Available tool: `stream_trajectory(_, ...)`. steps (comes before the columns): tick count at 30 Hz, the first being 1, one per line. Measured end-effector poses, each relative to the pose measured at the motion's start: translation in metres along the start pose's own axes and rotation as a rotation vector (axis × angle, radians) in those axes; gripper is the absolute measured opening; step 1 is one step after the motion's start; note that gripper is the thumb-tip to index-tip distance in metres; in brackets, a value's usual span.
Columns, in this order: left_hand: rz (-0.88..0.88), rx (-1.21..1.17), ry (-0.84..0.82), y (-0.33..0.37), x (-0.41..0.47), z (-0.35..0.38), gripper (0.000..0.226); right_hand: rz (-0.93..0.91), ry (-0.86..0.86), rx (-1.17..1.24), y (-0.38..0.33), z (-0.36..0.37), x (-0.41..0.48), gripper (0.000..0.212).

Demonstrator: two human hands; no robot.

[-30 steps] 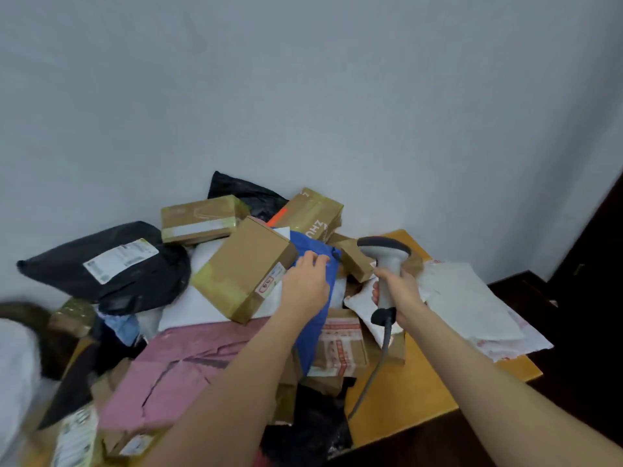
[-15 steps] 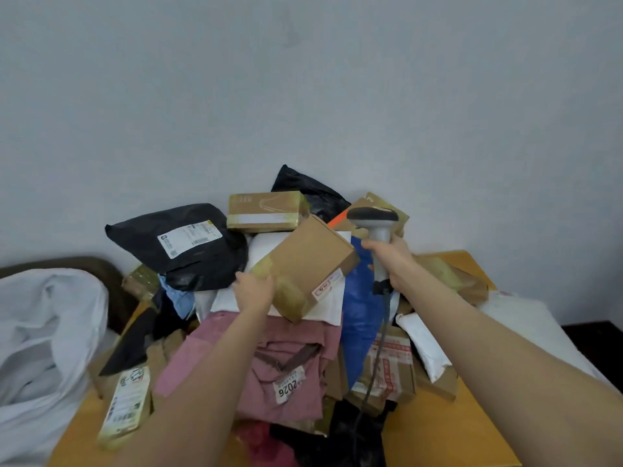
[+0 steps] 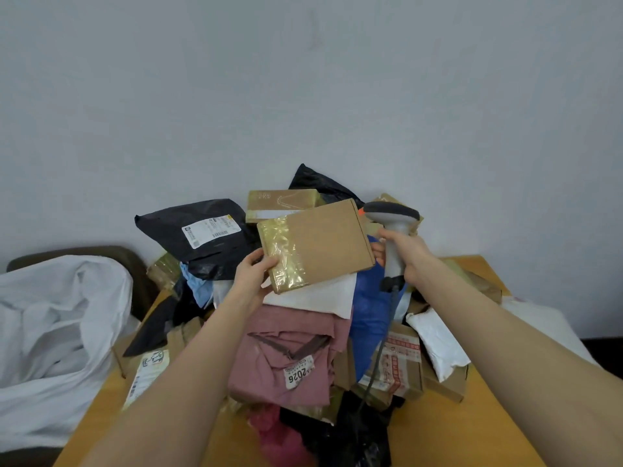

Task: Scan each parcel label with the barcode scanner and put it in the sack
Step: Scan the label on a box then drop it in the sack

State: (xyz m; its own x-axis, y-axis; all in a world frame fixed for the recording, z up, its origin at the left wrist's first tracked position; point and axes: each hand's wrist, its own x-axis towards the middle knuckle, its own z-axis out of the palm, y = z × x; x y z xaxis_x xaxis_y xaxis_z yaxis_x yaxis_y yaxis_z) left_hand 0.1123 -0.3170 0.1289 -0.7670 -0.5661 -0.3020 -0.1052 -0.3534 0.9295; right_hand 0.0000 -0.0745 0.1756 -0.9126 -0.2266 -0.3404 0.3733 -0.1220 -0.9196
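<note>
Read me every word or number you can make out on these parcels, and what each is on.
"2026": sticker on the pink mailer.
Too small to read: white label on the black bag.
Blurred: red print on the taped carton.
No text shows on the brown box in the left hand or the barcode scanner in the right hand.

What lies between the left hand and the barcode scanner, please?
In the head view, a cardboard box fills that gap: the left hand grips its taped end; the right hand holds the barcode scanner at its other edge.
</note>
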Motion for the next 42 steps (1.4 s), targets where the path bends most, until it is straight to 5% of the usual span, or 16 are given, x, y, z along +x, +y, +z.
stream_trajectory(5,0.192,0.127,-0.130,0.034,-0.021,0.010,0.065,0.047,0.028,0.115,-0.004,-0.008,-0.018,0.017)
stream_trajectory(8,0.427,0.283,-0.054,0.046,-0.036,0.024,0.079,0.056,0.096,0.171,-0.002,-0.008,-0.028,0.031)
stream_trajectory(12,0.899,0.857,0.105,0.037,-0.054,0.039,0.081,0.099,0.043,0.226,0.005,0.000,-0.043,0.049)
stream_trajectory(16,1.112,1.400,0.113,-0.015,-0.062,0.037,0.084,0.134,-0.001,0.173,0.021,0.010,-0.054,0.042)
stream_trajectory(19,1.033,1.422,0.019,-0.045,-0.062,0.034,0.070,0.136,0.041,0.099,0.037,0.008,-0.053,0.041)
stream_trajectory(22,0.891,1.135,-0.135,-0.057,-0.060,0.030,0.044,0.119,0.084,0.067,0.054,0.003,-0.050,0.038)
stream_trajectory(26,0.366,0.634,0.032,-0.051,-0.052,0.026,0.048,0.141,0.093,0.052,0.072,0.000,-0.046,0.031)
stream_trajectory(30,-0.009,0.663,-0.007,-0.055,-0.040,0.023,0.052,0.125,0.111,0.048,0.081,0.002,-0.040,0.029)
stream_trajectory(37,-0.198,0.326,-0.111,-0.041,-0.036,0.010,0.027,0.068,0.107,0.065,0.078,-0.003,-0.038,0.042)
stream_trajectory(42,-0.184,0.130,-0.040,-0.032,-0.035,0.009,0.036,0.016,0.134,0.105,0.073,-0.001,-0.042,0.039)
